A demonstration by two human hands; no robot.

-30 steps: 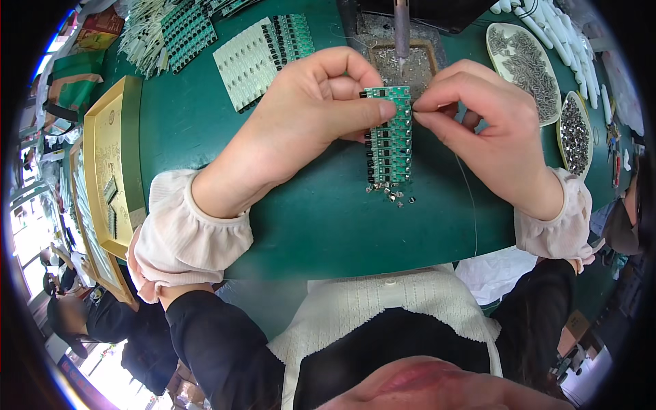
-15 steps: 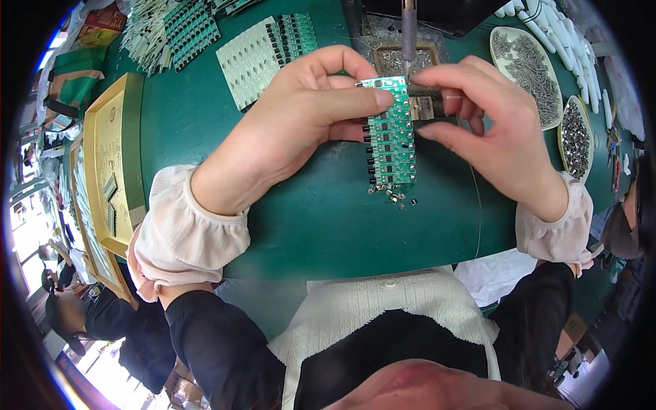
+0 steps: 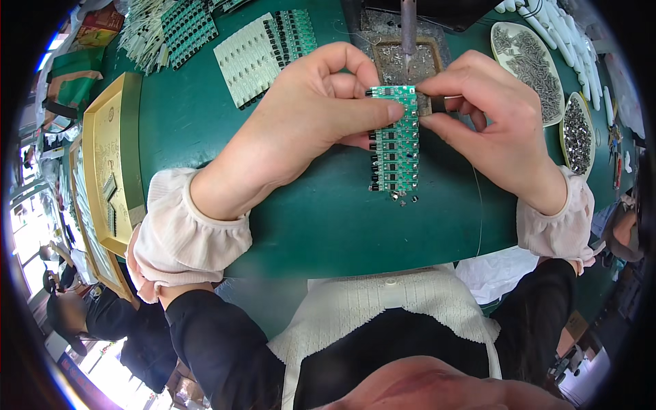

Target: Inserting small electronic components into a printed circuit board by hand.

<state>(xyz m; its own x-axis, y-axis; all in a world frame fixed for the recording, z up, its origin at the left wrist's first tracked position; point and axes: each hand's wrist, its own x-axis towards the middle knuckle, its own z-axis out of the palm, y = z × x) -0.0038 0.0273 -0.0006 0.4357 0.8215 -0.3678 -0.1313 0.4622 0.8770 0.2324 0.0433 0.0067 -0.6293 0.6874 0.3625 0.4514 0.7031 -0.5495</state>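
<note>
My left hand [image 3: 311, 113] is closed on a green circuit board panel [image 3: 394, 156], its thumb lying across the upper part. The panel is a strip of several small boards with black parts along its left edge. At its upper right edge are the thumb and forefinger of my right hand [image 3: 488, 109], a gap between their tips. A thin wire [image 3: 480, 212] runs from under that hand down to the table's front edge and seems held in its curled fingers. Small metal pieces [image 3: 403, 198] lie just below the panel. Beyond it, a soldering iron [image 3: 408, 31] points downward.
Behind the panel sits a dirty metal tray [image 3: 437, 58]. To the right are dishes of metal pins [image 3: 533, 75] and small metal parts [image 3: 576, 137], with white tubes [image 3: 570, 51] behind. More board panels [image 3: 246, 58] lie far left, near a yellow box [image 3: 130, 137].
The panel has shifted slightly down and right with my left hand, now covering some loose metal pieces. My right thumb has moved up, bringing thumb and forefinger closer together at the panel's edge.
</note>
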